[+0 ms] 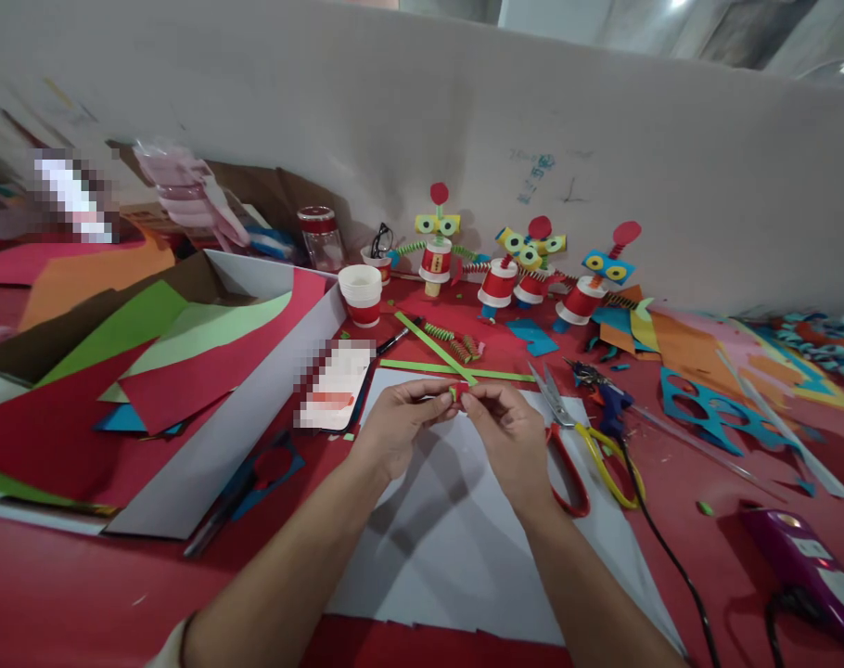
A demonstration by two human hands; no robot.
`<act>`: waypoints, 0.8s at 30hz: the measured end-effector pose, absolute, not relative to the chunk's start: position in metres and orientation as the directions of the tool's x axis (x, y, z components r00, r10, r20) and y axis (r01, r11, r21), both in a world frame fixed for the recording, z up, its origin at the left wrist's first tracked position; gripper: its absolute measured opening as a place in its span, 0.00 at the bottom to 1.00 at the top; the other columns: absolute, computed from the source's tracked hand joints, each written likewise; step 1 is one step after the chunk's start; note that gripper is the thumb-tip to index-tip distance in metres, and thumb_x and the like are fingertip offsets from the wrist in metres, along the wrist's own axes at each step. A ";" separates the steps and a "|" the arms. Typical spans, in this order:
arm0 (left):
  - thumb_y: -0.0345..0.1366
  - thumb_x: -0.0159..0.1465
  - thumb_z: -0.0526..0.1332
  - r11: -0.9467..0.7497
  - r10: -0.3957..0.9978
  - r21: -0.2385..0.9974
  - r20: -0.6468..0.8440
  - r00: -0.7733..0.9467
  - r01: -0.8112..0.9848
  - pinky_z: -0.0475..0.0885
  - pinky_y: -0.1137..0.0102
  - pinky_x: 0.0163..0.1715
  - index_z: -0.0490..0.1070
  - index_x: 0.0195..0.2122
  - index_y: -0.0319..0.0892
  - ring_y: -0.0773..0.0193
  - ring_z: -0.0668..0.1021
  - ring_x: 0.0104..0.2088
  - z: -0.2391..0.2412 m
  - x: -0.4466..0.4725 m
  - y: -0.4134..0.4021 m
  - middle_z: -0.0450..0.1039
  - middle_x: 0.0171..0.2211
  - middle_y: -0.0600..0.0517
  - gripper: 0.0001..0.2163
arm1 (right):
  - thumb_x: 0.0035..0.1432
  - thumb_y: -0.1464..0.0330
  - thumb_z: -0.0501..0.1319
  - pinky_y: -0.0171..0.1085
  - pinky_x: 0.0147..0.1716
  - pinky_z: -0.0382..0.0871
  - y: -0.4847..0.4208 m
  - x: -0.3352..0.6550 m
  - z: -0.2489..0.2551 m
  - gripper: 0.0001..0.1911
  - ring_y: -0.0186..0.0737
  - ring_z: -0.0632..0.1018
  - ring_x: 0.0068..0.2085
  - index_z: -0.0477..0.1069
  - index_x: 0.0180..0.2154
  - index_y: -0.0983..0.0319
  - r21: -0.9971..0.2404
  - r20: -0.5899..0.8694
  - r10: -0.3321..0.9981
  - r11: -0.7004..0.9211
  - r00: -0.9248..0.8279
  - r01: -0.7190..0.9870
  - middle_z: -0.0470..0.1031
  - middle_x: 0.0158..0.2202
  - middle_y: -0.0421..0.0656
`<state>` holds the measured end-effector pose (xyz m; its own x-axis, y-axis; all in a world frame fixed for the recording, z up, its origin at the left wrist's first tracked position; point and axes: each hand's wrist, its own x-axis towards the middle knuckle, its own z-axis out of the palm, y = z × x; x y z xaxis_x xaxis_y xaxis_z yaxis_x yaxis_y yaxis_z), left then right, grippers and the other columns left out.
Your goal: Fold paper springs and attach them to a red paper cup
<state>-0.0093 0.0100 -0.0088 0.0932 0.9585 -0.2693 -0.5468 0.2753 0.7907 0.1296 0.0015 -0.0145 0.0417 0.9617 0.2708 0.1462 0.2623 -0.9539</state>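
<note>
My left hand (399, 428) and my right hand (506, 432) meet over a white sheet (464, 547) on the red table. Both pinch a small folded red and green paper spring (454, 393) between their fingertips. Two green paper strips (436, 351) lie crossed just beyond my fingers. Red and yellow handled scissors (581, 445) lie open right of my right hand, touching nothing I hold.
Several paper-cup robot figures (505, 269) stand along the white wall. Stacked paper cups (362, 294) sit left of them. A box of coloured paper sheets (185, 362) fills the left. A glue gun (607, 394) with black cord and blue cut-outs (707, 404) lie right; a purple device (804, 566) sits at the near right.
</note>
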 end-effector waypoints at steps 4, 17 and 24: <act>0.34 0.40 0.75 0.249 0.967 0.808 -0.242 0.085 -0.535 0.73 0.68 0.40 0.80 0.29 0.37 0.67 0.77 0.29 -0.009 -0.008 0.009 0.79 0.27 0.50 0.14 | 0.55 0.65 0.64 0.36 0.35 0.69 0.001 0.127 -0.017 0.05 0.36 0.75 0.33 0.72 0.33 0.60 -0.986 0.170 0.984 0.169 0.060 0.010 0.75 0.30 0.39; 0.34 0.44 0.73 0.190 0.981 0.871 -0.158 0.109 -0.453 0.71 0.70 0.38 0.80 0.31 0.39 0.67 0.77 0.31 -0.008 -0.011 0.009 0.79 0.28 0.51 0.12 | 0.51 0.66 0.67 0.33 0.32 0.66 0.002 0.126 -0.017 0.07 0.32 0.72 0.30 0.71 0.32 0.59 -0.985 0.135 0.985 0.145 0.104 -0.089 0.72 0.28 0.36; 0.31 0.43 0.73 0.147 0.989 0.894 -0.141 0.044 -0.423 0.70 0.70 0.37 0.80 0.28 0.39 0.67 0.75 0.30 -0.008 -0.010 0.010 0.78 0.26 0.51 0.10 | 0.53 0.68 0.66 0.35 0.36 0.68 -0.001 0.123 -0.020 0.07 0.35 0.74 0.33 0.75 0.36 0.58 -0.985 0.143 0.989 0.147 0.048 -0.090 0.76 0.31 0.39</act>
<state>-0.0097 0.0095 -0.0085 0.0439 0.9890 -0.1415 -0.4230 0.1467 0.8942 0.1228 -0.0014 -0.0201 0.0483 0.9886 0.1429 -0.0903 0.1468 -0.9850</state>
